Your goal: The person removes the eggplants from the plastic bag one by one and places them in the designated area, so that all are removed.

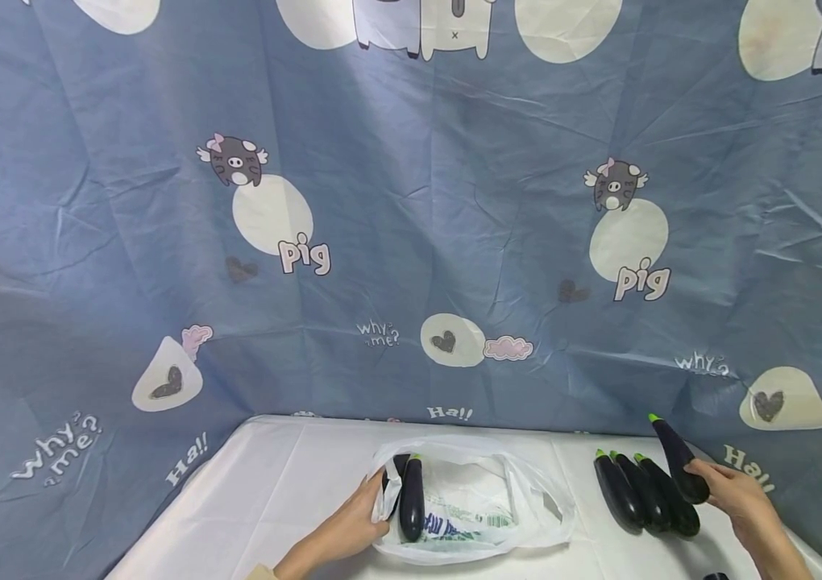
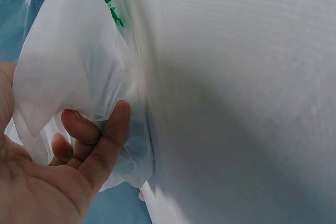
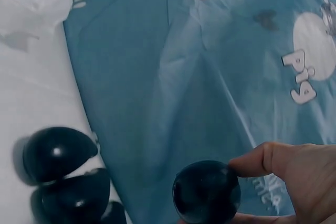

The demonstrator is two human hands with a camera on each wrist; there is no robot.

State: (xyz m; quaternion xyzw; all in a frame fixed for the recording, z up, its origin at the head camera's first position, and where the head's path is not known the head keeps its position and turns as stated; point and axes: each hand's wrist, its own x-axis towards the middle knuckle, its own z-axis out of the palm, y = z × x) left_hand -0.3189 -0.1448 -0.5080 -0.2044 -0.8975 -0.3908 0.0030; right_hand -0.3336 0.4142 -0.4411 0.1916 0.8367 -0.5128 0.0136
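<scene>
My right hand (image 1: 737, 495) pinches a dark eggplant (image 1: 675, 459) with a bright green tip, tilted above the table's right side; its rounded end (image 3: 207, 192) faces the right wrist view. Beside it, three more eggplants (image 1: 620, 495) lie close together on the cloth. A white plastic bag (image 1: 545, 515) lies mouth open at the middle, green and blue print showing inside. My left hand (image 1: 354, 519) grips the bag's left edge, fingers (image 2: 107, 148) curled at the thin film. Inside, next to that edge, is an eggplant (image 1: 413, 503); another (image 1: 400, 462) is partly hidden by the film.
A white cloth (image 1: 288, 467) covers the table. Behind and at both sides hangs a blue curtain (image 1: 382, 242) printed with cartoon pigs, meeting the table's far edge. At the bottom right, a small dark thing (image 1: 716, 577) is cut off by the frame.
</scene>
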